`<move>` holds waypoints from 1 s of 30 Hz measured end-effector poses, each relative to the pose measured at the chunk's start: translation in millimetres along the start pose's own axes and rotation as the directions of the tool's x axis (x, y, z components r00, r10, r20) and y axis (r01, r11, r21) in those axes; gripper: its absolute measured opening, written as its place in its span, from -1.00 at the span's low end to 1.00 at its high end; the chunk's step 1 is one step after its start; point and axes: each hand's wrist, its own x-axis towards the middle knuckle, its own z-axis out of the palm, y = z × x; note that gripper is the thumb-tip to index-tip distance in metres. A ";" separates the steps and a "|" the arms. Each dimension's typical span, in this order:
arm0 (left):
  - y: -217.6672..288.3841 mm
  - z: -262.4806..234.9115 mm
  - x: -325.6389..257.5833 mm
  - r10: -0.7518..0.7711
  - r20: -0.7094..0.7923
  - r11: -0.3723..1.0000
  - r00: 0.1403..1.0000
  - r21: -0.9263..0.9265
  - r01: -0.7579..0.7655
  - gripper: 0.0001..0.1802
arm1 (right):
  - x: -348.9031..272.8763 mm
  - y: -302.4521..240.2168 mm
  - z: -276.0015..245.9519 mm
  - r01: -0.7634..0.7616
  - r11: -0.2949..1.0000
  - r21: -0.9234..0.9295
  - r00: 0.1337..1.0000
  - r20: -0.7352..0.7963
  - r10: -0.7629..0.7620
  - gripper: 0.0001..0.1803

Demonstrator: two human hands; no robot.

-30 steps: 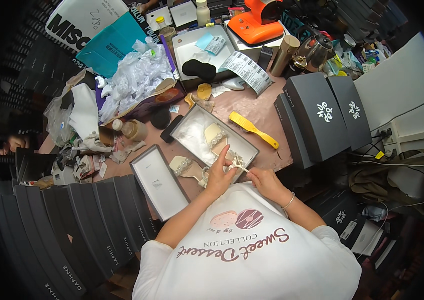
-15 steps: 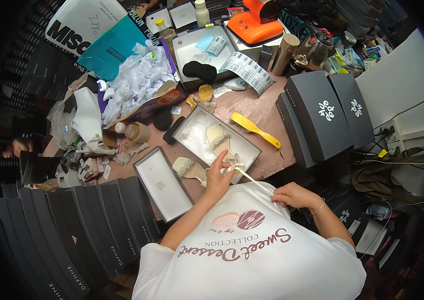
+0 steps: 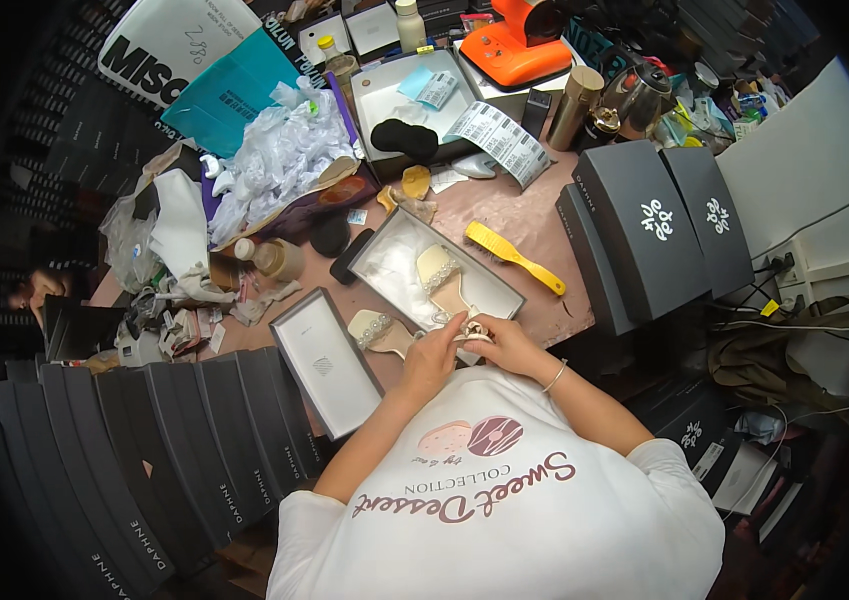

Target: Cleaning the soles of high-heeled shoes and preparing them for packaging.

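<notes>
An open grey shoe box [image 3: 511, 301] lined with white tissue holds a cream sandal [image 3: 441, 277] with a jewelled band. A second cream sandal [image 3: 376, 328] lies between the box and its upturned lid [image 3: 329, 372]. At the box's near edge, my left hand [image 3: 432, 358] pinches the pale ankle strap [image 3: 475, 326] of the sandal in the box. My right hand [image 3: 507, 346] is closed on the same strap, right beside the left. Fingers partly hide the strap and any knot in it.
A yellow brush [image 3: 514, 257] lies right of the box. Stacked dark shoe boxes [image 3: 616, 230] stand farther right, and a row of them [image 3: 174, 450] stands at near left. Crumpled plastic [image 3: 284, 150] and a tray with labels [image 3: 384, 90] sit at the back.
My right hand has come left and forward, from holding the strap's end taut near my shirt to meeting my left hand. The strap is no longer stretched out.
</notes>
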 end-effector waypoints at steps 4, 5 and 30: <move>9.3 -6.9 0.9 -0.012 -0.064 0.974 0.998 0.227 0.027 -0.66 | 9.5 14.2 12.4 0.025 0.999 0.039 0.992 -0.122 -0.020 -0.78; 11.7 -8.5 1.2 -0.045 -0.059 0.966 0.997 0.251 0.058 -0.71 | 9.9 13.8 13.2 0.026 0.998 0.059 0.990 -0.139 -0.018 -0.82; 27.2 -59.9 -7.4 -0.028 0.284 0.991 0.958 0.134 -0.011 -0.66 | -3.5 17.5 -2.6 -0.352 0.855 0.381 0.935 0.100 0.341 -0.72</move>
